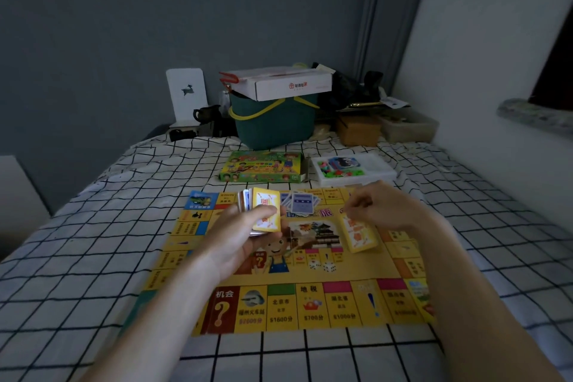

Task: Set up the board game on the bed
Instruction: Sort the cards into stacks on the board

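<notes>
A yellow game board (310, 304) lies flat on the checked bed sheet (93, 257). My left hand (245, 236) grips a stack of cards (265, 214), a yellow-backed card facing me, above the board's left middle. My right hand (381, 211) hovers over the board's right side with fingers curled; just below it a small pile of yellow cards (361, 234) lies on the board. A loose pile of blue cards (302, 203) sits near the board's far edge. Two white dice (324, 266) rest at the board's centre.
The green game box (262, 166) and a white tray of coloured pieces (350, 168) lie beyond the board. Behind them stand a teal basket (274, 124) with a white carton (285, 84) on top, and clutter by the right wall.
</notes>
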